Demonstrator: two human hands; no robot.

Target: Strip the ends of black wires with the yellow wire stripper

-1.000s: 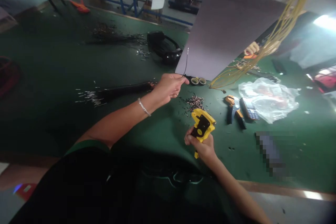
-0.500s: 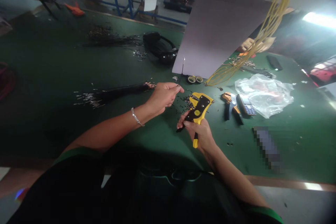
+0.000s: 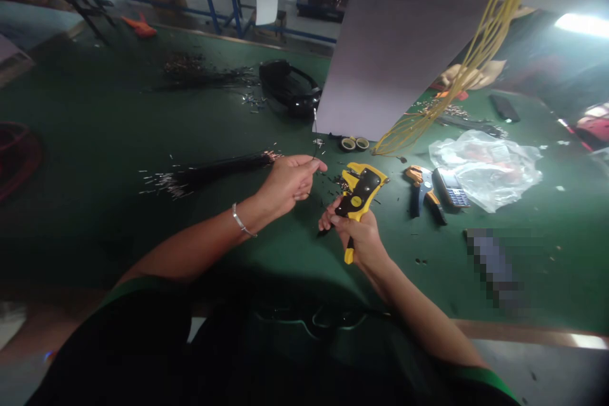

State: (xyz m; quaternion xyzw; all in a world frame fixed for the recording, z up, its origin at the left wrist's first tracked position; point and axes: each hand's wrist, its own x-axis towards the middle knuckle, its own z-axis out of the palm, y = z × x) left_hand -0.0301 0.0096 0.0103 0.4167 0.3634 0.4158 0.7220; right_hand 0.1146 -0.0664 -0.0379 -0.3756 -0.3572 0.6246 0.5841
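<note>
Pinching a thin black wire [image 3: 315, 139] between thumb and forefinger of the left hand [image 3: 288, 183], pale-tipped and pointing upward by the lower left corner of the grey panel [image 3: 404, 51]. Clasping a yellow-and-black hand tool [image 3: 365, 189] in the right hand [image 3: 358, 229], near the left but apart from it, raised above the green desk [image 3: 266, 254] and partly hiding a pile of small dark pieces [image 3: 339, 184]. Not touching wire to tool; cannot tell how firmly squeezed at the handles. Judging by its thinness, likely very light and springy in the wire, prone to bend or sway far from the grip; best pinched close behind the pale end, gently enough to avoid a kink. Probably heavier and rigid in the tool, unlikely to slip; best wrapped low around both handles, fingers clear of the head. Compared with half a second ago, drawn leftward with the wire, farther from the tape rolls [image 3: 354, 144] and from the tool. Compared with a second ago, lifted and shifted farther over the pile with the tool, instead of sitting mostly below it.
</note>
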